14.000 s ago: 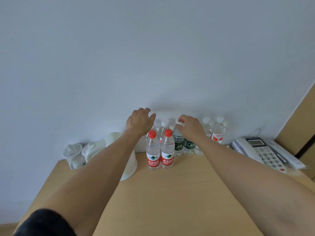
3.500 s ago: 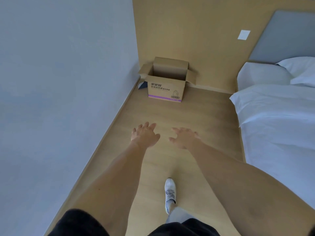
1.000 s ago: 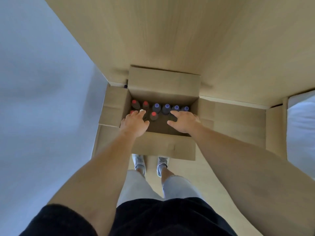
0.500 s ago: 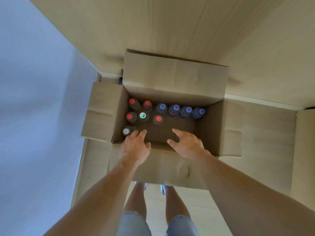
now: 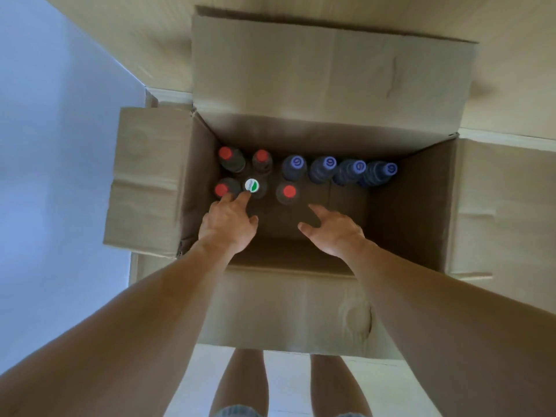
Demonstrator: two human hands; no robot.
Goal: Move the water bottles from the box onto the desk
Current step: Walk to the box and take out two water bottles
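Note:
The open cardboard box [image 5: 301, 311] stands on the floor below me with several upright water bottles along its far and left sides. Red caps [image 5: 289, 191] sit on the left, a row of blue caps [image 5: 329, 162] runs to the right, and one white-and-green cap [image 5: 252, 185] stands among the red ones. My left hand [image 5: 228, 225] reaches into the box, its fingertips at the white-and-green cap and the red cap [image 5: 221, 190] beside it. My right hand [image 5: 334, 230] hovers with spread fingers just in front of the lone red-capped bottle. Neither hand holds anything.
All the box flaps [image 5: 328, 70] are folded outward; the far one leans on the wooden wall panel [image 5: 511, 55]. A pale wall [image 5: 60, 145] runs along the left. My legs [image 5: 243, 383] stand on the floor right behind the box.
I have leaned closer, so the box fills more of the view. Both hands moved from the near rim down into the box, toward the bottle caps.

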